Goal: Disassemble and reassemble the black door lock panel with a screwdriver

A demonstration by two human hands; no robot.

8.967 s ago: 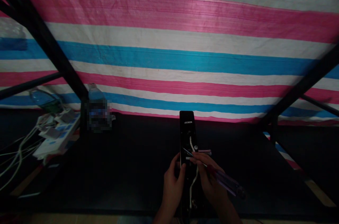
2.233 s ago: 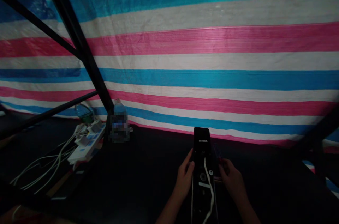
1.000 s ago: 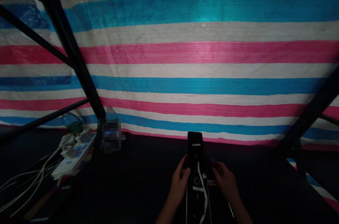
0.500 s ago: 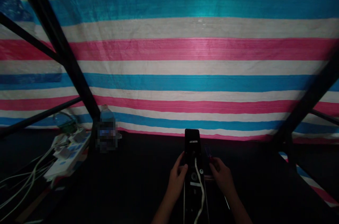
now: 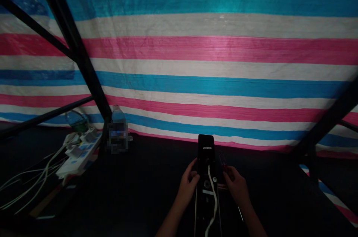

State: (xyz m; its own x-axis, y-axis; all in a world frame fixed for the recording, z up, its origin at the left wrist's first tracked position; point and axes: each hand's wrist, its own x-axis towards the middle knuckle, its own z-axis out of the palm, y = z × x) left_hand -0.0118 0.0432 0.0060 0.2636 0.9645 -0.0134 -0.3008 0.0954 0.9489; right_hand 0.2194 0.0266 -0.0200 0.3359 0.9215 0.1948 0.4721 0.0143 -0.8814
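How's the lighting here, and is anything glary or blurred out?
Head view: dim overall, the black panel nearly melting into the dark table; soft glare on the striped sheet; coarse pixel squares over most of the bottle by the left post.

Nine seconds ago the right hand point(image 5: 236, 185) was over the long black panel point(image 5: 207, 200), a screwdriver with a clear purple handle point(image 5: 222, 158) angled across it, handle toward the person. The hand has since moved off to the panel's right, and the screwdriver has turned about: handle pointing away, thin metal shaft point(image 5: 240, 214) toward the person. The round grey disc point(image 5: 207, 184) and white rectangular label point(image 5: 208, 192), partly covered then, now show whole.
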